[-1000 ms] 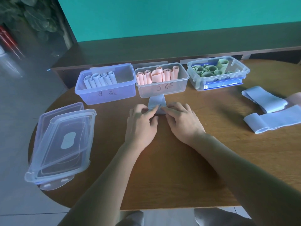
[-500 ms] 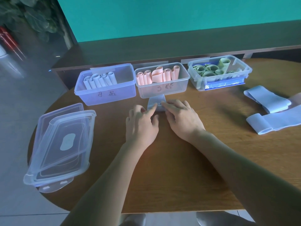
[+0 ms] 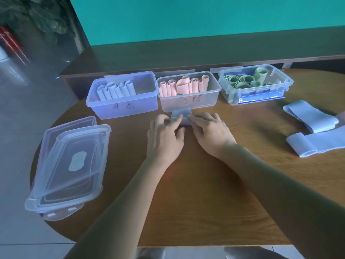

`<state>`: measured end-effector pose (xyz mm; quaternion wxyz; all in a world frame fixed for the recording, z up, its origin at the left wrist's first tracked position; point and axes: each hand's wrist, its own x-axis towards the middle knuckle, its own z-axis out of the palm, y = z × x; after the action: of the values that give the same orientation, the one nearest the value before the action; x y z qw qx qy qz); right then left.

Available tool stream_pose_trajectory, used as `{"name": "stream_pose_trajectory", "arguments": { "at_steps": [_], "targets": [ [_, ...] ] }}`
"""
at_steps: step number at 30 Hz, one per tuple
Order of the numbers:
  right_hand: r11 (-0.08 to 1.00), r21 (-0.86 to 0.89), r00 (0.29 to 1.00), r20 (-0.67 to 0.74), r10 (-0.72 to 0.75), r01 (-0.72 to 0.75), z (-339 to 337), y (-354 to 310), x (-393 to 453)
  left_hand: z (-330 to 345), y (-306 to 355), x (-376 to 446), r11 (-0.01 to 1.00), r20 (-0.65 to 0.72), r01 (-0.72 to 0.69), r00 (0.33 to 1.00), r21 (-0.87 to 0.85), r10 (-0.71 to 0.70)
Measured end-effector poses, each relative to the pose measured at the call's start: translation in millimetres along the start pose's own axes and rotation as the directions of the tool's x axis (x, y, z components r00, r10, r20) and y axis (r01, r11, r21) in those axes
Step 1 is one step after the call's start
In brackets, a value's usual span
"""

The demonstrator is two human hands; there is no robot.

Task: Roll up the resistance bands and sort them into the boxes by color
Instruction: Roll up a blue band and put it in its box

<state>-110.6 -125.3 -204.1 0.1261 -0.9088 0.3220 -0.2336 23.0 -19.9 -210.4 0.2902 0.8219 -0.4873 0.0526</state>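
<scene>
Both hands, the left hand (image 3: 164, 139) and right hand (image 3: 209, 133), pinched a half-rolled blue band (image 3: 182, 116) on the table (image 3: 196, 193), just before the pink box (image 3: 188, 101); even fingertip pressure would likely keep the roll tight for the blue box (image 3: 123, 105).

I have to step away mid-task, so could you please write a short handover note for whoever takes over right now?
Hands: left hand and right hand both pinch a partly rolled blue band on the table, just in front of the pink box.
Done: blue rolls sit in the left box, pink rolls in the pink box, green rolls in the right box.
Left: finish this roll and put it in the left box; then roll the two flat blue bands at the table's right edge. A pinkish strip shows beyond them, mostly cut off.
The stacked lids lie at the left.
</scene>
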Motion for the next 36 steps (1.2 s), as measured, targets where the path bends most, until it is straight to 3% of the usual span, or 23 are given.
{"name": "stream_pose_trajectory", "arguments": {
  "at_steps": [6, 12, 17, 22, 29, 33, 36],
  "targets": [
    [1.0, -0.03, 1.0, 0.028, 0.004, -0.003, 0, 2, 9, 1, 4, 4, 0.987, 0.046, 0.009, 0.999, 0.158, -0.017],
    [0.988, -0.034, 0.979, -0.133, -0.152, 0.149, 5, 4, 5, 5, 1, 15, 0.983, 0.066, 0.022, 0.997, 0.184, -0.035],
    [0.995, -0.045, 0.992, -0.08, -0.093, 0.09, 5, 5, 8, 8, 2, 19, 0.982, 0.069, -0.013, 0.998, 0.188, 0.0],
    [0.998, -0.057, 0.999, -0.03, -0.03, 0.028, 4, 3, 15, 9, -2, 16, 0.994, -0.077, -0.08, 0.993, 0.079, 0.086],
    [0.999, -0.048, 1.0, 0.027, 0.002, -0.001, 2, 2, 22, 10, 1, 18, 0.987, 0.001, -0.031, 1.0, 0.158, 0.031],
    [0.999, 0.008, 0.998, -0.058, -0.033, 0.034, 2, 2, 22, 8, 2, 21, 0.99, 0.043, 0.003, 0.999, 0.142, -0.009],
    [0.999, 0.038, 0.999, -0.038, -0.016, 0.017, 2, 4, 24, 8, 2, 23, 0.992, 0.05, 0.01, 0.999, 0.129, -0.017]
  ]
}}
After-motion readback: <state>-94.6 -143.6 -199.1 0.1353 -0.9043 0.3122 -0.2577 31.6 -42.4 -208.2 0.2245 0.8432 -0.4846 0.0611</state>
